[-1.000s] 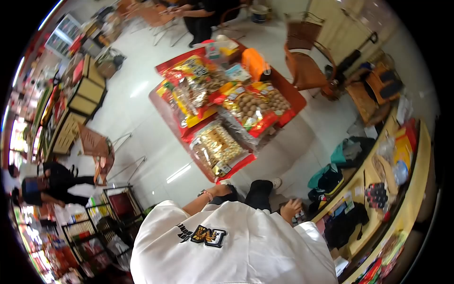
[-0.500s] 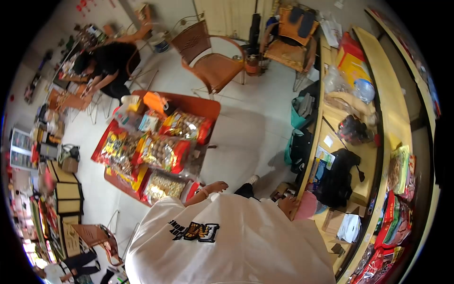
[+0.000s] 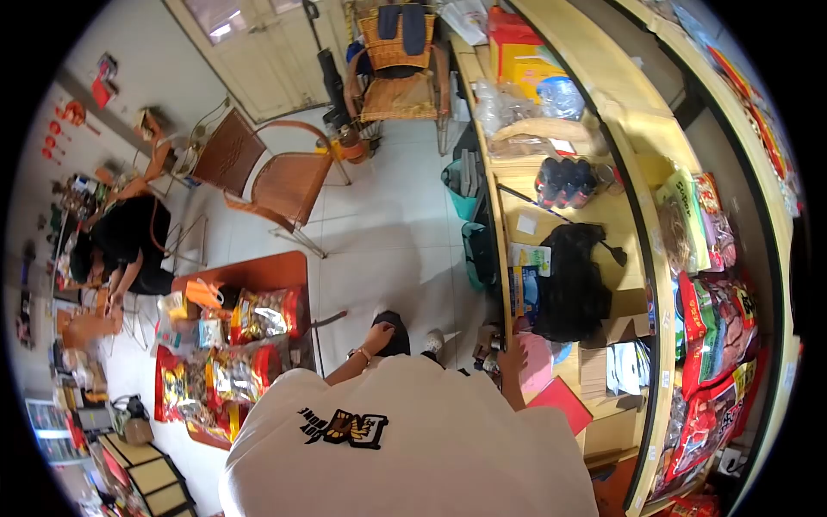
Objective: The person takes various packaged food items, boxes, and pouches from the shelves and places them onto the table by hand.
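Note:
My left hand [image 3: 376,339] hangs in front of my body, fingers loosely apart, with nothing seen in it. A bracelet or watch is round that wrist. My right hand [image 3: 514,351] is by the front edge of the wooden shelf [image 3: 502,258], small and partly dark, its fingers seemingly stretched out and holding nothing visible. Beside it lie a pink round thing [image 3: 536,362] and a red flat thing [image 3: 564,405]. Further in on the shelf are a black bag [image 3: 573,284] and an open cardboard box [image 3: 594,366] with white-and-dark packets.
A red table [image 3: 289,269] piled with snack bags [image 3: 241,370] stands to my left. Ahead are a brown chair [image 3: 289,185] and a wicker chair [image 3: 396,90]. A pack of dark bottles [image 3: 564,183] sits on the shelf. A person in black [image 3: 129,237] bends over at the far left.
My view has turned right and moved forward along the shelf, so the table has shifted left. The red flat thing beside my right arm has come into view.

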Available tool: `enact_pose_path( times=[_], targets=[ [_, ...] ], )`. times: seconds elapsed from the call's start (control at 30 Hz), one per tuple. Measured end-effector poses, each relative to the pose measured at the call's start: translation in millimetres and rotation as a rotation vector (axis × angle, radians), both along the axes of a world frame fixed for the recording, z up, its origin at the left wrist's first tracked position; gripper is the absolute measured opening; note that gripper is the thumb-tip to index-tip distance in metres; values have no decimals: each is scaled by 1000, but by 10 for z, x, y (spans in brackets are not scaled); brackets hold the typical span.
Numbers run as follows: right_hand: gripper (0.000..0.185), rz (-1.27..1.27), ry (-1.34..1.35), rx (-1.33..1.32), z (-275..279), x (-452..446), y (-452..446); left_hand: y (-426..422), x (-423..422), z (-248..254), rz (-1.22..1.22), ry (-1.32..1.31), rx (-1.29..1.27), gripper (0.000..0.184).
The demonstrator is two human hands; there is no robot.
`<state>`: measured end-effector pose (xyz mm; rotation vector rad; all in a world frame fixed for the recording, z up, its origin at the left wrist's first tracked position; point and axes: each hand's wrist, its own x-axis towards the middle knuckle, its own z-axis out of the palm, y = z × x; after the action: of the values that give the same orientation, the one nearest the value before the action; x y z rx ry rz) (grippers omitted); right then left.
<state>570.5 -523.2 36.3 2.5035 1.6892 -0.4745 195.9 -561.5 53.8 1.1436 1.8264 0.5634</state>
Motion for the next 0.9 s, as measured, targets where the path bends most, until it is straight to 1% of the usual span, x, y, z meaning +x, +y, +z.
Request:
enact_pose_path(
  times=[0.03,0.07,0.13,0.2,0.27,0.33,0.37,0.4,0.43,0.47,0.5,0.57,0.6,0.63,0.7,0.73,0.8,0.83,0.87,0.9],
  targets=[
    [67,-58,75,-64,24,7,-99,120,8,44,13,-4,-14,25],
    [67,-79,77,-64,-13,59,-234,197,-14,-75,-11,25,-10,25],
    [71,-162,484,46,-213,203,-475,345,26,36,-64,56,-42,26],
    [72,-190,441,62,-102,197,-554,516,57,-7,-121,82,-69,26],
    [73,-221,399,73,-50,186,-536,704,23,-96,-277,99,-102,26],
    [71,-258,617,-1,-190,306,-516,935,21,-1,-338,81,-139,26],
    [71,-283,622,16,-191,287,-406,1158,-17,55,-377,71,-158,26],
    [71,-324,603,-100,-130,285,-365,1281,-73,-52,-405,73,-159,26],
    [70,-364,587,-214,-64,270,-297,1443,-133,-148,-355,-24,-205,27],
    [62,-429,494,-259,331,90,-101,1662,-188,-283,-309,-121,-245,28],
    [62,-459,495,-248,145,71,-17,1839,-242,-351,-341,-121,-244,28],
    [59,-450,406,-129,-246,-4,146,2118,-372,-425,-418,-91,-154,30],
    [58,-468,371,-127,-162,-128,369,2283,-393,-329,-339,-113,-258,32],
    [58,-487,337,-125,-64,-257,595,2458,-396,-242,-368,-112,-252,32],
    [56,-454,386,-52,-12,-432,895,2717,-445,-121,-351,-105,-264,32],
    [56,-436,410,-11,-2,-510,1065,2854,-471,-73,-381,-93,-257,32],
    [55,-399,459,74,47,-664,1430,3098,-580,-203,-394,-121,-260,33],
    [55,-422,464,85,82,-715,1598,3214,-643,-282,-381,-156,-271,33],
    [54,-431,477,187,178,-747,1758,3326,-660,-258,-397,-82,-275,32],
    [53,-438,485,288,286,-757,1925,3437,-675,-238,-420,-75,-271,32]
  ],
)
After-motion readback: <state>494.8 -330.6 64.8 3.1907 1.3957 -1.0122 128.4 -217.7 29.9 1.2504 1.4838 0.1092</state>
